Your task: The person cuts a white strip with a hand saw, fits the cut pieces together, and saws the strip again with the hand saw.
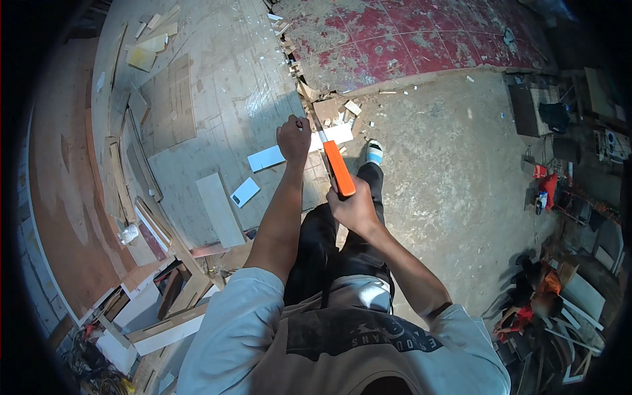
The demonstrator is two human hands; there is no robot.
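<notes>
A hand saw (340,172) with an orange handle and narrow metal blade is in my right hand (354,209), its fingers wrapped round the near end. The blade points away from me, across a white board (266,158) that lies slantwise on the worktop. My left hand (294,137) is closed in a fist over this board, just left of the blade. A small dark bit shows at its fingers, too small to name. The board's right part extends past the saw, among wood offcuts (327,109).
A small white rectangular piece with a dark patch (245,192) and a pale plank (220,209) lie at left on the worktop (224,79). Scrap wood (174,299) is piled lower left. My sandalled foot (374,151) stands on the concrete floor (447,164). Another person (543,306) is at lower right.
</notes>
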